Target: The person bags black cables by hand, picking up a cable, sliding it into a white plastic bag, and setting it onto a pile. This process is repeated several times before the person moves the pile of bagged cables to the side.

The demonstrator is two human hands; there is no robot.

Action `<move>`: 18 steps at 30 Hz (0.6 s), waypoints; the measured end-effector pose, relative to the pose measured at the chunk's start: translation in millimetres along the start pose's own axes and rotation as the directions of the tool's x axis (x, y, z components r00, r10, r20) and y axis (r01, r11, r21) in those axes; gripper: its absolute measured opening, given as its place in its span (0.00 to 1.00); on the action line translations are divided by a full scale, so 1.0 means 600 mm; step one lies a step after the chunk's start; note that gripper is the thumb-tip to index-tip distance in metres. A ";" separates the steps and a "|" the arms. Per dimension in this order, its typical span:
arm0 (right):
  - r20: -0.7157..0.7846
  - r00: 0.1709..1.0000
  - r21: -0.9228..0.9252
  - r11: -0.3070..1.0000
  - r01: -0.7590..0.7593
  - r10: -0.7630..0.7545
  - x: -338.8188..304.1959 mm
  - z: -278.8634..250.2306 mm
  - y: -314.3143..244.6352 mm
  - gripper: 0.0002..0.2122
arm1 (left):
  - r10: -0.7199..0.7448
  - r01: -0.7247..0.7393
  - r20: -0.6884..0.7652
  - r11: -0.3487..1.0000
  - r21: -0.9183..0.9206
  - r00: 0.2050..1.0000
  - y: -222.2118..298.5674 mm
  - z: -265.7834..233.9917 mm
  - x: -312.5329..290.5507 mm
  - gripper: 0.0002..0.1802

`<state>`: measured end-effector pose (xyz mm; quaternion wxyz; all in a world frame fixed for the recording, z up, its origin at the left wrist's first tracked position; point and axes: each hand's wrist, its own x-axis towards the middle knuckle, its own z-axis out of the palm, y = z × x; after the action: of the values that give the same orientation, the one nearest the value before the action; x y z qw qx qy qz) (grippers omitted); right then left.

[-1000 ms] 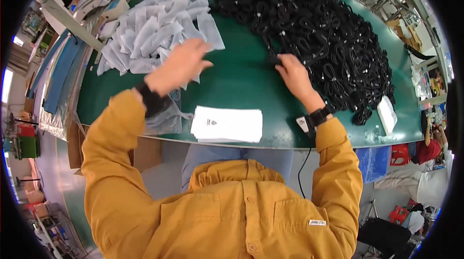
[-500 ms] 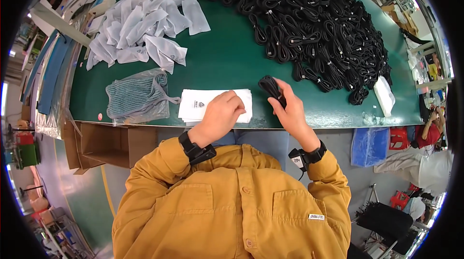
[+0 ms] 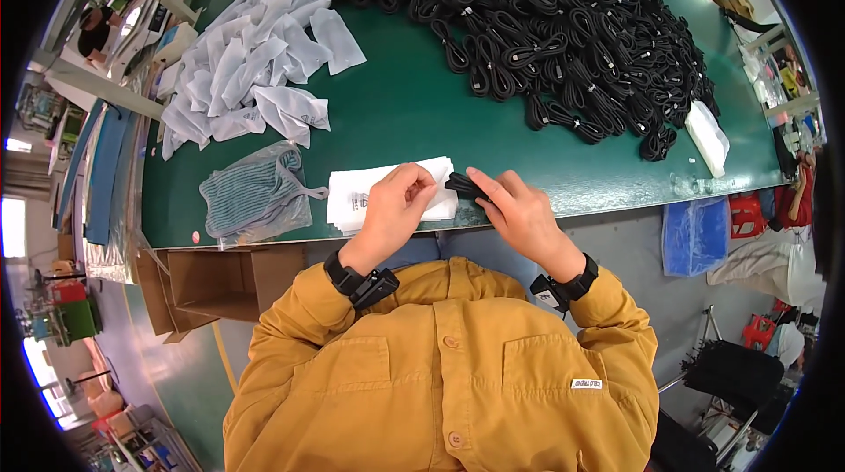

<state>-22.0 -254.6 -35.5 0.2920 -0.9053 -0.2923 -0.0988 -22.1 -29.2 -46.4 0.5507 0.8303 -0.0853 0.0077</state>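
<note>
One broad green desk [image 3: 378, 106] fills the upper part of the view, its surface smooth and shiny, standing in a workroom with a grey floor [image 3: 607, 252] that has a yellow line [image 3: 224, 357] at the left. The near edge of the desk bows across just in front of the person's waist. A bare green strip runs between the two heaps and widens toward this edge, giving the hands room on the far side of the stack of white pouches [image 3: 345, 190], which lies close to the near edge.

The left hand [image 3: 392, 215] rests over the right part of that stack, fingers curled and thumb close to the forefinger; whether it pinches a pouch cannot be told. The right hand [image 3: 526, 218] is closed on a coiled black cable [image 3: 464, 186], thumb below and fingers above, its end against the right end of the stack.

A heap of black cables [image 3: 563, 40] spreads over the far right and bounds reach on that side, with a white packet [image 3: 707, 139] beside it near the right edge. Filled pale pouches [image 3: 251, 67] are piled at the far left. Nearer, a clear bag with a striped knitted item [image 3: 255, 195] lies left of the stack. Below the edge are a cardboard box [image 3: 216, 283] at the left and, at the right, a blue bin [image 3: 695, 239] and a red stool [image 3: 748, 215].
</note>
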 end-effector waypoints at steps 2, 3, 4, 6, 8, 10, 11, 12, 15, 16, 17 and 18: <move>0.012 0.998 -0.078 0.995 0.066 -0.065 -0.003 0.003 0.002 0.22 | -0.034 0.036 0.032 0.996 -0.082 0.999 -0.010 -0.005 0.002 0.03; 0.021 0.995 -0.117 0.988 0.099 -0.097 -0.003 0.004 0.003 0.21 | -0.050 0.056 0.048 0.991 -0.123 0.998 -0.010 -0.006 0.004 0.04; 0.019 0.995 -0.118 0.988 0.097 -0.095 -0.002 0.005 0.003 0.21 | -0.048 0.054 0.051 0.991 -0.123 0.998 -0.007 -0.007 0.004 0.04; 0.031 0.988 -0.107 0.983 0.152 -0.149 0.004 0.006 0.004 0.17 | 0.077 -0.076 0.064 0.997 -0.007 0.995 -0.001 -0.009 0.002 0.05; 0.037 0.984 -0.104 0.978 0.179 -0.176 0.011 0.004 0.008 0.16 | 0.141 -0.145 0.076 0.988 0.048 0.987 0.009 -0.012 0.004 0.05; 0.188 0.982 0.118 0.993 -0.026 0.004 0.019 -0.004 0.012 0.12 | 0.380 -0.395 0.113 0.903 0.169 0.918 0.018 -0.017 0.011 0.07; 0.274 0.958 0.214 0.967 -0.140 0.078 0.023 -0.006 0.014 0.10 | 0.490 -0.509 0.141 0.831 0.225 0.860 0.022 -0.019 0.015 0.07; 0.272 0.959 0.211 0.968 -0.140 0.079 0.026 -0.007 0.015 0.10 | 0.493 -0.512 0.141 0.829 0.223 0.859 0.026 -0.020 0.019 0.07; 0.209 0.977 0.314 0.943 -0.106 0.040 0.041 -0.005 0.012 0.07 | 0.502 -0.527 0.163 0.824 0.206 0.849 0.033 -0.023 0.031 0.09; 0.206 0.978 0.311 0.945 -0.103 0.039 0.046 -0.006 0.010 0.07 | 0.507 -0.531 0.161 0.822 0.207 0.847 0.036 -0.024 0.034 0.09; 0.142 0.989 0.328 0.941 -0.081 0.036 0.050 -0.009 0.004 0.08 | 0.503 -0.522 0.139 0.827 0.208 0.853 0.039 -0.025 0.038 0.09; 0.079 0.996 0.345 0.937 -0.057 0.032 0.054 -0.013 -0.002 0.08 | 0.498 -0.511 0.115 0.833 0.210 0.859 0.042 -0.027 0.040 0.09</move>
<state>3.8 -243.2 -17.4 0.4385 -0.8489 -0.2949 -0.0063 -0.8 -27.0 -14.5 0.4252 0.8370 -0.3150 0.1396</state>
